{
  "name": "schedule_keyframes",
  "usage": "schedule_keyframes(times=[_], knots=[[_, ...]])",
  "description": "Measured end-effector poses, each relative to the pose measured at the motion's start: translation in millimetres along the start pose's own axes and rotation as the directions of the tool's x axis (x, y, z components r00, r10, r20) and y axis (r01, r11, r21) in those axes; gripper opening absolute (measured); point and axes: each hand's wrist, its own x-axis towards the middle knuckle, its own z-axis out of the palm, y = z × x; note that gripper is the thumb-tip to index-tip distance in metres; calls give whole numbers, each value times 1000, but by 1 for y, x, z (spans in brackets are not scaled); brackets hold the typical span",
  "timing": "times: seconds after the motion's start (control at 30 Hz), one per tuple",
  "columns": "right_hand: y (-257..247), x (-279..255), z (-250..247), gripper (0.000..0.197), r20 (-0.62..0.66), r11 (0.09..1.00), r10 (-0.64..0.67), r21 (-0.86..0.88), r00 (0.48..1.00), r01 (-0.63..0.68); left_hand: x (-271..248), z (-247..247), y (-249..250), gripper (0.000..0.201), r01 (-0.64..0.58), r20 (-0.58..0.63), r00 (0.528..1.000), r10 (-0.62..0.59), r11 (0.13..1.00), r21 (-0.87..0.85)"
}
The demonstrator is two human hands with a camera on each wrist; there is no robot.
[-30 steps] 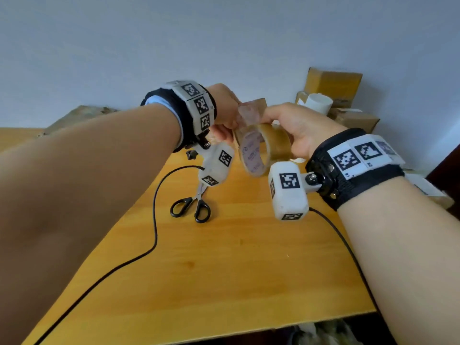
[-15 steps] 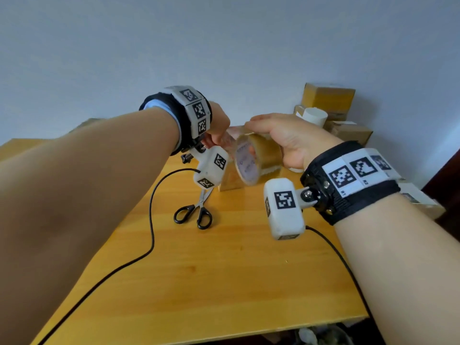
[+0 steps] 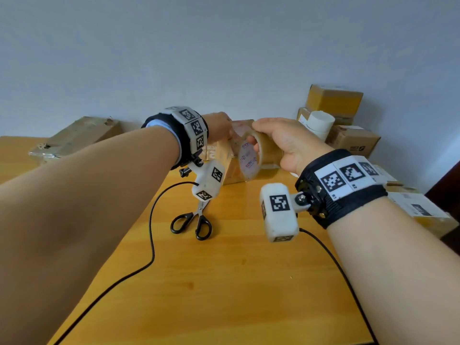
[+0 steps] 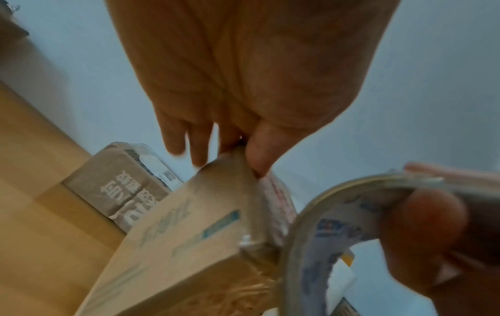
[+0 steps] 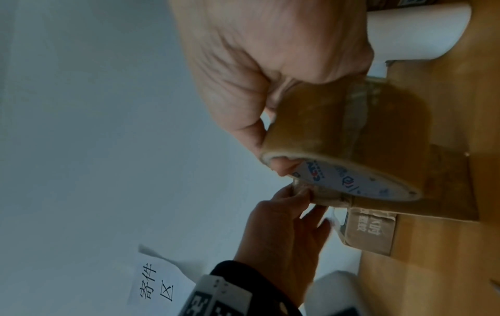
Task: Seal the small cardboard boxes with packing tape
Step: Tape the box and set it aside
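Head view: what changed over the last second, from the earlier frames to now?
Both hands came down from mid-air to the small cardboard box on the wooden table. The right hand brought the brown packing tape roll against it; the left hand pinches the pulled tape end at the box's top. The grips and the black-handled scissors are unchanged.

The head camera is looking down over both forearms; each wrist camera is looking closely along its fingers, all sharing the tape roll (image 3: 258,155).
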Motion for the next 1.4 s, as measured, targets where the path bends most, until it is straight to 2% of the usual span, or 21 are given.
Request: schedule_keyframes(times=[0.07, 0.13, 0.27, 0.37, 0.43, 0.5, 0.63, 0.73, 0.8, 0.87, 0.9, 0.93, 1.03, 1.17, 1.27, 1.4], knots=[[-3, 6, 1, 6, -8, 999, -43, -6, 999, 43, 1, 2, -3, 41, 35, -34, 999, -42, 983, -182], [-4, 12, 2, 2, -22, 997, -75, 1, 997, 75, 3, 1, -4, 38, 9, -15, 1000, -12, 977, -212], [-5, 24, 8, 18, -51, 992, -91, 88, 995, 95, 10, -2, -6, 18, -17, -22, 1000, 12, 978, -209], [-4, 29, 10, 23, -62, 988, -128, 83, 990, 133, 17, 0, -9, 20, -50, -67, 997, 49, 999, -19], [-3, 30, 8, 25, -76, 985, -139, 90, 987, 145, 20, 2, -11, 30, -54, -92, 993, 69, 986, 155], [-3, 32, 8, 27, -81, 983, -138, 112, 987, 147, 23, 2, -12, 35, -91, -134, 983, 126, 965, 245], [-1, 33, 12, 28, -78, 981, -129, 132, 988, 139, 20, 4, -4, 33, -270, -136, 944, 301, 940, 209], [1, 35, 13, 27, -101, 977, -126, 160, 987, 142, 19, 5, -4, 27, -244, -102, 961, 257, 961, 128], [1, 38, 12, 25, -142, 972, -145, 164, 979, 168, 19, 6, -7, 39, -241, 21, 971, 240, 968, 66], [0, 40, 12, 21, -159, 972, -153, 152, 975, 177, 18, 9, -10, 76, -246, 109, 965, 237, 966, 79], [0, 39, 12, 19, -156, 972, -149, 157, 976, 174, 17, 12, -9, 90, -254, 106, 964, 243, 961, 108], [-2, 38, 13, 18, -151, 969, -146, 176, 978, 172, 16, 13, -8, 91, -271, 70, 962, 263, 951, 149], [-4, 36, 10, 17, -140, 951, -172, 234, 975, 202, 17, 13, -5, 60, -314, -41, 945, 326, 932, 180], [-9, 31, 6, 18, -149, 947, -204, 221, 968, 233, 22, 8, -3, 53, -283, 2, 958, 288, 940, 188], [-7, 25, 11, 18, -147, 963, -176, 179, 973, 201, 25, 9, -6, 32, -233, -15, 971, 240, 951, 202], [5, 16, 14, 16, -159, 976, -129, 152, 979, 154, 24, 12, -11, 31, -190, -52, 977, 206, 956, 224]])
